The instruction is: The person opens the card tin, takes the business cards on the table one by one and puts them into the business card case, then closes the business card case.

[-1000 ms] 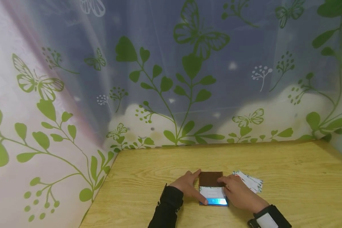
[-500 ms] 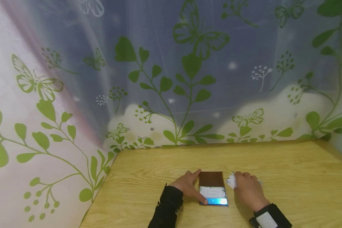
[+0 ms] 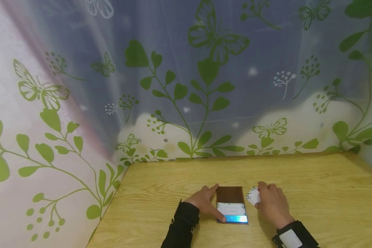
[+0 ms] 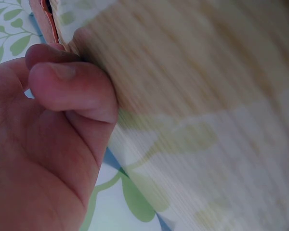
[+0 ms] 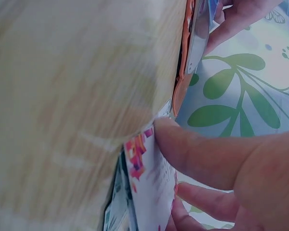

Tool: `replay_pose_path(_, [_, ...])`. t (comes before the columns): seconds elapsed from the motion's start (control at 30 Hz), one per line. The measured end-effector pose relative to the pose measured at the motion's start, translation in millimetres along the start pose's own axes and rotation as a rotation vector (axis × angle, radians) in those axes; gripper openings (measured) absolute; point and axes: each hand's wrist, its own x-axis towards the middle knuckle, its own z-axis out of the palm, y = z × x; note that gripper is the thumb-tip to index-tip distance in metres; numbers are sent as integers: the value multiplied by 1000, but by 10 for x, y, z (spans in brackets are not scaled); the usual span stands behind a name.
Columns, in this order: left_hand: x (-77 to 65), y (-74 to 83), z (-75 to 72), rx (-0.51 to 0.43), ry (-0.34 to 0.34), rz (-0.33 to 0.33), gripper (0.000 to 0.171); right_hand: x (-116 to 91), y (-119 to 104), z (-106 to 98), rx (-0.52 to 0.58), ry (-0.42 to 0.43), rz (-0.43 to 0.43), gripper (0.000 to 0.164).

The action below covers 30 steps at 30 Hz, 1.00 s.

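Observation:
A brown card wallet (image 3: 229,195) lies unfolded on the table. A white card (image 3: 230,208) with a leafy border shows in its lower half, above a shiny blue strip (image 3: 238,219). My left hand (image 3: 204,203) rests spread along the wallet's left side, its thumb pressing on the strip and a finger at the upper corner. In the left wrist view, its other fingers (image 4: 74,86) bend loosely. Right of the wallet, my right hand (image 3: 274,206) pinches white printed cards (image 3: 253,196) by the edges; the hand hides much of them. The right wrist view shows red flowers on the top card (image 5: 151,187).
The wood-patterned table (image 3: 161,179) extends behind and on both sides of the hands. A curtain (image 3: 173,131) printed with green leaves and butterflies borders its back and left edges.
My right hand has left the wallet's right edge, moved right to the loose cards and taken hold of them, turning them a little. My left hand and the wallet have stayed in place.

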Motion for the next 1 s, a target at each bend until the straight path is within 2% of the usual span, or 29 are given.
replay_pose_path(0.3, [50, -49, 22, -12, -4, 1, 119, 0, 15, 9, 6, 118, -48, 56])
replay_pose_path(0.47, [22, -21, 4, -7, 1, 0, 118, 10, 25, -5, 15, 147, -38, 39])
replay_pose_path(0.57, [-6, 0, -8, -8, 0, 1, 118, 17, 24, -19, 27, 114, -31, 22])
replay_pose_path(0.67, [-17, 5, -9, -7, -1, 2, 117, 33, 15, -33, 35, 65, -19, 16])
replay_pose_path(0.87, [-6, -13, -4, -4, -3, 10, 117, 50, -18, -56, 80, -26, 36, 37])
replay_pose_path(1.0, [16, -30, 0, -15, -6, 9, 117, 39, -38, -59, 137, -73, 47, 38])
